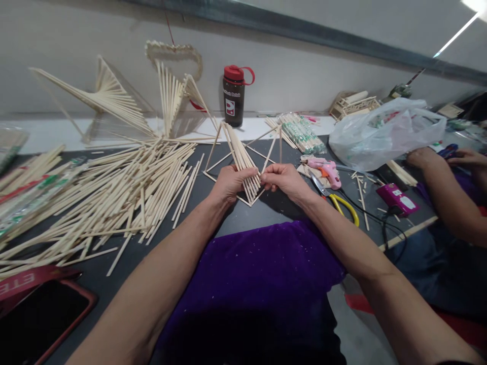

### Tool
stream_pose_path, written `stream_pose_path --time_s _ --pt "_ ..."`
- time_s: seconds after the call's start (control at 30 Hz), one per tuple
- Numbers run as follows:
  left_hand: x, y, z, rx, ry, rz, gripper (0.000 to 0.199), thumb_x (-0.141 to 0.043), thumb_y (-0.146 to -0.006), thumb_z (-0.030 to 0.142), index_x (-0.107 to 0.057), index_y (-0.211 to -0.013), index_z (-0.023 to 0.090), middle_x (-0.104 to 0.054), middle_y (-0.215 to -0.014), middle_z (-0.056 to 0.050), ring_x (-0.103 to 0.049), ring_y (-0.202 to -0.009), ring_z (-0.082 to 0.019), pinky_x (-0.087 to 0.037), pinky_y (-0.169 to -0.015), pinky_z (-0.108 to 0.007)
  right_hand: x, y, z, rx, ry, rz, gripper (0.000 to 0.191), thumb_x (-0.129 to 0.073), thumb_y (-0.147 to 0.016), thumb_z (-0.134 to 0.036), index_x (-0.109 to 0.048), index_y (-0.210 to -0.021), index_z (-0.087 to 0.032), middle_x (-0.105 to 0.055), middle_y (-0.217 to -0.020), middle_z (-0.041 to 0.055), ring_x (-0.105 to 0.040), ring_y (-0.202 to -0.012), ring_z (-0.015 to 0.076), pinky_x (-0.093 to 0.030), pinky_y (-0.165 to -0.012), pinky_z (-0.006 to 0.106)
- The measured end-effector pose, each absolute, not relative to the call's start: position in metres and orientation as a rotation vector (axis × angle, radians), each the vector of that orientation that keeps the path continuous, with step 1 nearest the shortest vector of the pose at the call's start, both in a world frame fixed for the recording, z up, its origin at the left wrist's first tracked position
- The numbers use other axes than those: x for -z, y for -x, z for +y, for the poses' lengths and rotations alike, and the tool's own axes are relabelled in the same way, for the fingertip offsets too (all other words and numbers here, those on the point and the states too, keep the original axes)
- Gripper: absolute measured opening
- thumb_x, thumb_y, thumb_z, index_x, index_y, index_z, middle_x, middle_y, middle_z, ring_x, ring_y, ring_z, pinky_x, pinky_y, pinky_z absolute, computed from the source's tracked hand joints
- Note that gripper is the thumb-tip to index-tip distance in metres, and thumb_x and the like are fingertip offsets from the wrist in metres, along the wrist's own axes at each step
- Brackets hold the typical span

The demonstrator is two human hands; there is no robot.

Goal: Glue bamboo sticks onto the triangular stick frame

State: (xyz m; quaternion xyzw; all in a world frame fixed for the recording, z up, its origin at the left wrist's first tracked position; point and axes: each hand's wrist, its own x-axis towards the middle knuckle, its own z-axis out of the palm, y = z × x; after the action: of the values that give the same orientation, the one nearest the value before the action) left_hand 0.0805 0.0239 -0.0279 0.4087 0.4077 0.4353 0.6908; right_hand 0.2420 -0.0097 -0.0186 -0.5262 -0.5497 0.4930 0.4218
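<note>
Cream sticks (239,152), cloth (262,268) — purple, white-flecked

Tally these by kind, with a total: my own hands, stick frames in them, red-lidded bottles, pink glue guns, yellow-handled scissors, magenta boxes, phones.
Your hands: 2 (left hand, right hand)
Stick frame: 1
Red-lidded bottle: 1
Pink glue gun: 1
Yellow-handled scissors: 1
Magenta box: 1
Phone: 1
Total: 8

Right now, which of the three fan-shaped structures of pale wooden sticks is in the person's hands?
The nearest wooden structure, held by the bare left hand and bare right hand. The far-left structure and middle structure stand near the pale wall, untouched.
</note>
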Motion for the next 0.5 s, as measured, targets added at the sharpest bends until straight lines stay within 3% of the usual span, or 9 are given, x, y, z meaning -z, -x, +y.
stream_pose_path --time_s 0.17,0.5 --pt "0.0298 -0.0794 0.0245 -0.968 -0.922 0.907 0.027 -0.08 -0.055 0.024 -0.067 -0.073 0.009 -0.068 -0.066 -0.006 -0.062 -0.056 -0.016 -0.053 -0.057 -0.029 0.0172 -0.2454 -0.0125 -1.324 1.279 -1.344 0.023 -0.068 -0.074 -0.039 -0.066 -0.072 -0.016 -0.068 -0.074 0.0026 -0.058 -0.058 0.0084 -0.041 -0.05 0.021" --pt "0.0288 -0.0799 0.0239 -0.965 -0.917 0.907 0.025 -0.079 -0.056 0.024 -0.067 -0.071 0.009 -0.067 -0.065 -0.006 -0.062 -0.055 -0.016 -0.052 -0.056 -0.029 0.0187 -0.2397 -0.0105 -1.231 1.302 -1.357 0.015 -0.068 -0.069 -0.031 -0.061 -0.068 -0.017 -0.061 -0.059 -0.002 -0.053 -0.05 0.0073 -0.039 -0.048 0.02"
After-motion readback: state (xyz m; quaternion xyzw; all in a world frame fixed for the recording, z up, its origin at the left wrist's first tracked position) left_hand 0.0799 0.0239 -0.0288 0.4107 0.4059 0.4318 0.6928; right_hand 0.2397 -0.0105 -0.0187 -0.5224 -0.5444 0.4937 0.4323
